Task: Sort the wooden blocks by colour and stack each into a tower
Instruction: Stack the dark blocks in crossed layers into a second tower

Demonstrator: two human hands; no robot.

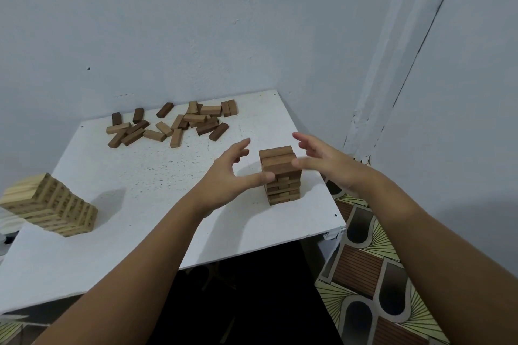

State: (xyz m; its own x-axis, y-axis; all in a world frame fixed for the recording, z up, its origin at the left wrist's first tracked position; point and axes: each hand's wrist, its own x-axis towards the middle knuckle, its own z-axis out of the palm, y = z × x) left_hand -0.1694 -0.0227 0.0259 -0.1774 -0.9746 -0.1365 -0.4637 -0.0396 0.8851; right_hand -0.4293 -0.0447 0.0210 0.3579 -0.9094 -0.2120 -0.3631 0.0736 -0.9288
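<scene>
Both hands, left [224, 176] and right [326, 161], fingers spread loose, flanking brown tower [281, 176].

Two block towers, one brown tower [281, 175], one pale tower [53, 206], one table [157, 190], two hands, left hand [224, 179], right hand [325, 161]

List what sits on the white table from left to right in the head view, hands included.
pale block tower → pile of loose blocks → left hand → dark block tower → right hand. Both hands are open, flanking the dark tower.
</scene>
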